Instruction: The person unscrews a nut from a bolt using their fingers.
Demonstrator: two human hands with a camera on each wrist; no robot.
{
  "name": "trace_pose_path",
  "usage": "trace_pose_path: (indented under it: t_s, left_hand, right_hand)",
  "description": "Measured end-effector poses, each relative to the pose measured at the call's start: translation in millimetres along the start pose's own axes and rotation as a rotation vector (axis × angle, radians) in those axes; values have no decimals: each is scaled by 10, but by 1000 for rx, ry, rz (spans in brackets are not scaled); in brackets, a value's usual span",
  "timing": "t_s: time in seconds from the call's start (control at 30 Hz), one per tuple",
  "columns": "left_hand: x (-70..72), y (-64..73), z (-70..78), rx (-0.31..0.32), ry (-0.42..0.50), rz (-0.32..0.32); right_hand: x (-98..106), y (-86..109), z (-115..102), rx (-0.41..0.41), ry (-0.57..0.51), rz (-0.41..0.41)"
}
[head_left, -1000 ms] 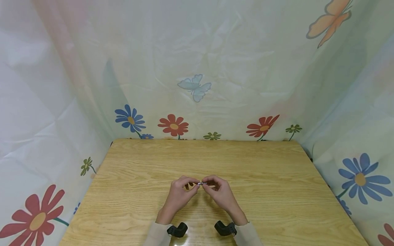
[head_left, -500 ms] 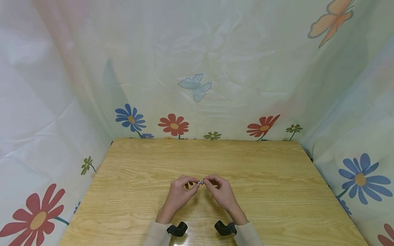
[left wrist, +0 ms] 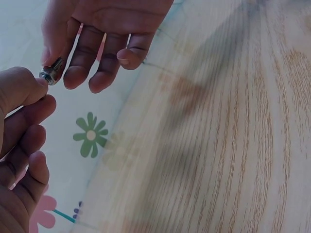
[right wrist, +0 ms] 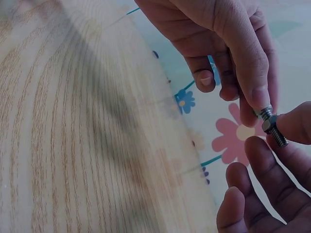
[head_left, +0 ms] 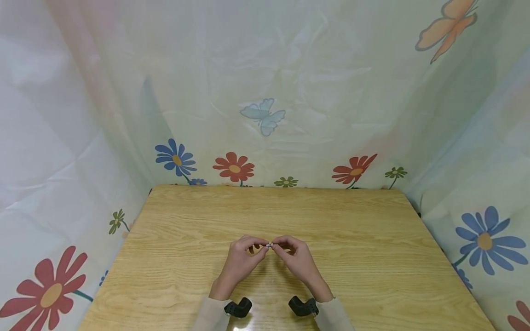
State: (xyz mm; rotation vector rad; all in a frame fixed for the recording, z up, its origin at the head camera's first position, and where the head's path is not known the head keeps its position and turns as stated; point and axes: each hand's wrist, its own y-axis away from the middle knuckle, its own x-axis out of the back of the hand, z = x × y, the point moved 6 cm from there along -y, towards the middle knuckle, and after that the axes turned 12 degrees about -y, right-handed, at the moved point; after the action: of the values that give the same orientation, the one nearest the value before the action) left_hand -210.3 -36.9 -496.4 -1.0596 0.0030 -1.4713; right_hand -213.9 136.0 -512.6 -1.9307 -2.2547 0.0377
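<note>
We see left hand (head_left: 244, 257), right hand (head_left: 298, 259) pinching silver threaded metal bolt (right wrist: 273, 127) above brown wooden table (head_left: 343, 225), flowered pale cloth (head_left: 323, 92) behind.

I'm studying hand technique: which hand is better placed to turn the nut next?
Probably the right hand: its thumb sits by the nut, while the left hand pinches one end of the bolt.
</note>
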Motion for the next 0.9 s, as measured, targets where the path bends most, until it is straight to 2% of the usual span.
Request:
trace_pose_path:
  t_s: [0.43, 0.7, 0.9]
  left_hand:
    - [15, -2, 9, 16, 3, -15]
    - [23, 0, 16, 6, -5, 6]
    - [22, -3, 17, -4, -6, 19]
  right_hand:
    - [-5, 12, -38, 23, -68, -37]
    - [12, 18, -35, -5, -60, 15]
    - [1, 22, -58, -4, -18, 6]
